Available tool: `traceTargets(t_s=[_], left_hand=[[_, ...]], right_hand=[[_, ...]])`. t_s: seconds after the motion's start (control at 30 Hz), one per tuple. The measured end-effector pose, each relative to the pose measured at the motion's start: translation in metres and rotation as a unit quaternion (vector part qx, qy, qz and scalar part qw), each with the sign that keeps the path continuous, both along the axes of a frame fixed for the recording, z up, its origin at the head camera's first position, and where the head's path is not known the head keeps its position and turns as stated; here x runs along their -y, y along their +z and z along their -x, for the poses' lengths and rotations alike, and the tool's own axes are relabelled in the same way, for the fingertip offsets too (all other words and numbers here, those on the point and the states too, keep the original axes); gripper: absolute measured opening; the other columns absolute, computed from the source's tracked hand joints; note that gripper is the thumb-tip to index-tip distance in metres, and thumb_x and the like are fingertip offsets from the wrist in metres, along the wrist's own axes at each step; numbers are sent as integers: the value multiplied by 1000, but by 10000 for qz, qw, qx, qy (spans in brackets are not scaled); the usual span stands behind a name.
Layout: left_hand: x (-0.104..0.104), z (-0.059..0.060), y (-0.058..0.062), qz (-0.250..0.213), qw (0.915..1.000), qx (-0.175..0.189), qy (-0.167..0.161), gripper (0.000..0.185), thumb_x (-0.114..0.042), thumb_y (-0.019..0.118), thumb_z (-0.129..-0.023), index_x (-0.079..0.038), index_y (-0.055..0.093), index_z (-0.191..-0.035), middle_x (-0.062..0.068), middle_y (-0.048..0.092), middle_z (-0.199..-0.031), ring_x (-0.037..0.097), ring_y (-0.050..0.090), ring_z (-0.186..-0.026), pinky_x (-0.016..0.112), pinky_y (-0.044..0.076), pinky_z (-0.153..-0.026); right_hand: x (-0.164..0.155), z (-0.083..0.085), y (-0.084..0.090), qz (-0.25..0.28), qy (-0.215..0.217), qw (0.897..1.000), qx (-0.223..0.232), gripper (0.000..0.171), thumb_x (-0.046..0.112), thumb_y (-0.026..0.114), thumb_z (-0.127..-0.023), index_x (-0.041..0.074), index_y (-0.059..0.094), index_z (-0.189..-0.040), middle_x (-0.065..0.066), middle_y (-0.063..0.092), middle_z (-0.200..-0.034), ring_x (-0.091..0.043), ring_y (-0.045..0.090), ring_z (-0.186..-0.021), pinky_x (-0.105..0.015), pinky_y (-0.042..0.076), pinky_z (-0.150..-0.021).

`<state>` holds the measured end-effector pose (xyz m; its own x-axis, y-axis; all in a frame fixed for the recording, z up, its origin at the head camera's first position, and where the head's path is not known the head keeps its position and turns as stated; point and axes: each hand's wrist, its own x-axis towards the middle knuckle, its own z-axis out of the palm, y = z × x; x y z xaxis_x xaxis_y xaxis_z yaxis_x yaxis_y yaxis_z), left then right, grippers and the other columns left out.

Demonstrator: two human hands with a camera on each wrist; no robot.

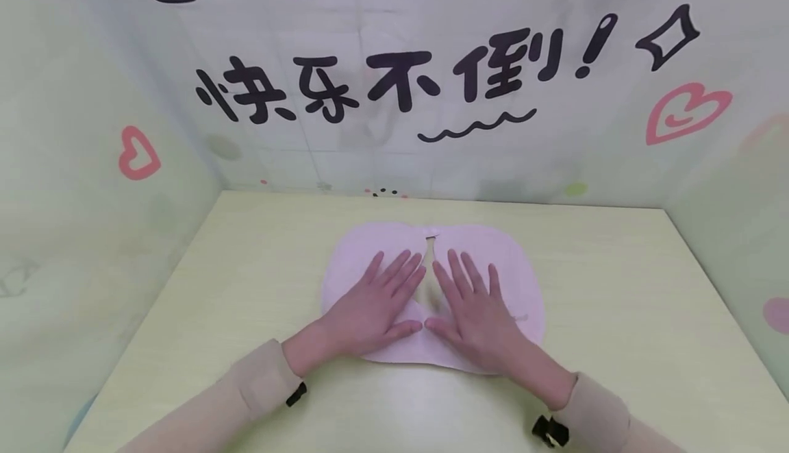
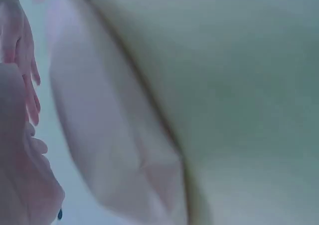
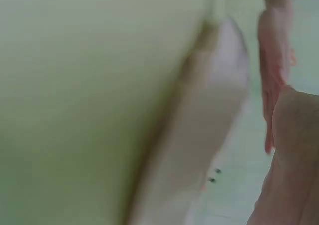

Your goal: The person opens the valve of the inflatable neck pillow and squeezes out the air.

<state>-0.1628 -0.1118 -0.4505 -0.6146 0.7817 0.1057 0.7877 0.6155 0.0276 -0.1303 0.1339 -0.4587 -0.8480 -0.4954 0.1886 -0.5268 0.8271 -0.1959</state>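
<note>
While both hands lie flat, the pink cloth (image 1: pixel 487 261) sits spread on the pale desk (image 1: pixel 616 288), near its middle. Left hand (image 1: pixel 376 305) and right hand (image 1: pixel 477 312) press side by side on it, fingers straight and fanned, thumbs almost meeting; neither grip is closed on anything. It looks thin, soft and light, a limp piece with rounded edges and a small slit at the far edge, so it should slide and fold easily. Best hold, I'd judge: pinch an outer edge or corner.
</note>
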Motion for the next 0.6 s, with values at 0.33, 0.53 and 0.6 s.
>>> traceTargets(t_s=[0.33,0.53,0.6], left_hand=[[1,-6,-31,961,9951,161,-187,86,-61,39,-105,5,29,-159,21,19,-168,34,13,-156,57,11,-123],[-3,-6,-33,1190,9926,181,-156,85,-62,39,-105,3,31,-158,20,22,-167,33,15,-156,55,13,-123],[-5,-5,-34,1324,9908,253,-115,86,-64,36,-105,2,29,-160,18,19,-168,32,12,-156,55,11,-123]], right_hand=[[0,-9,-37,-535,-2,9980,340,98,71,46,-98,1,22,-162,-25,15,-167,-44,12,-154,-76,12,-112],[-5,-3,-39,-958,-217,9910,905,98,72,43,-98,2,20,-163,-23,11,-168,-43,8,-154,-78,9,-111],[-7,-2,-40,-963,-217,9901,998,97,71,44,-99,2,20,-163,-23,11,-168,-43,7,-155,-79,9,-111]])
